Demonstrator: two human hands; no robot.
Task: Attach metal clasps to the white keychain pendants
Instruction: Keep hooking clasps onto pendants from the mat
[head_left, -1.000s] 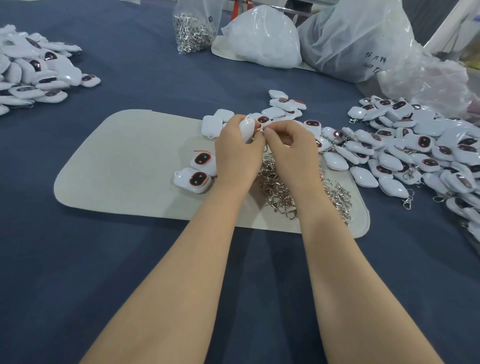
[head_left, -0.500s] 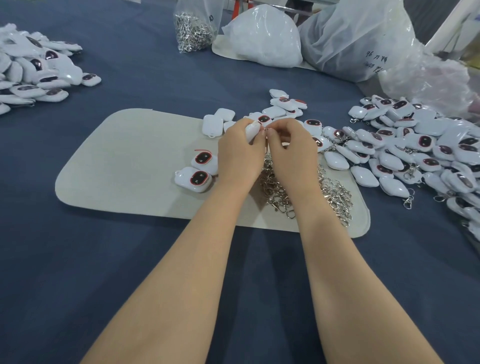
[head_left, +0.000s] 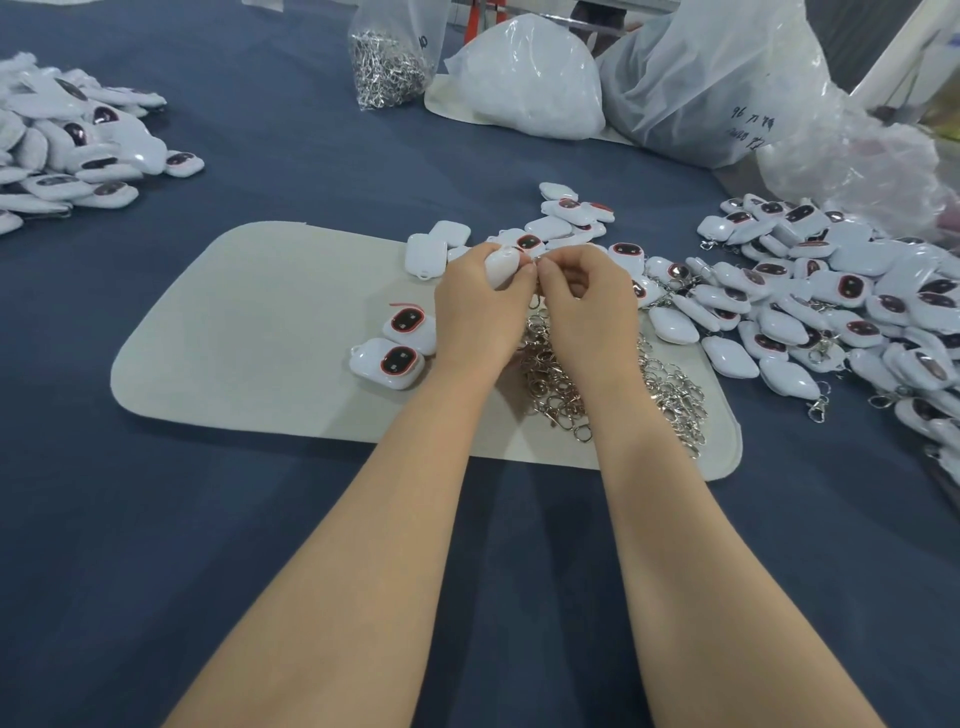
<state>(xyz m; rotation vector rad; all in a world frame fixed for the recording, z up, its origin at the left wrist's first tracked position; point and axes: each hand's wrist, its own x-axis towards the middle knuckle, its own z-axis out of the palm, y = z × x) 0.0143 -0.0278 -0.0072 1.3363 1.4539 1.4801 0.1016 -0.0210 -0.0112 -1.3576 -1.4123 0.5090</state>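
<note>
the left hand (head_left: 478, 312) grips one white pendant (head_left: 503, 265), fingers curled round it, just above the grey mat (head_left: 260, 338). the pendant's long side runs up and to the right, so its top end points at the right hand (head_left: 587, 306). the right hand pinches a small metal clasp (head_left: 536, 303), mostly hidden, right at that end. the fingertips of both hands touch. the clasp pile (head_left: 597, 384) lies just below them, on the mat on the worktop (head_left: 260, 519).
</note>
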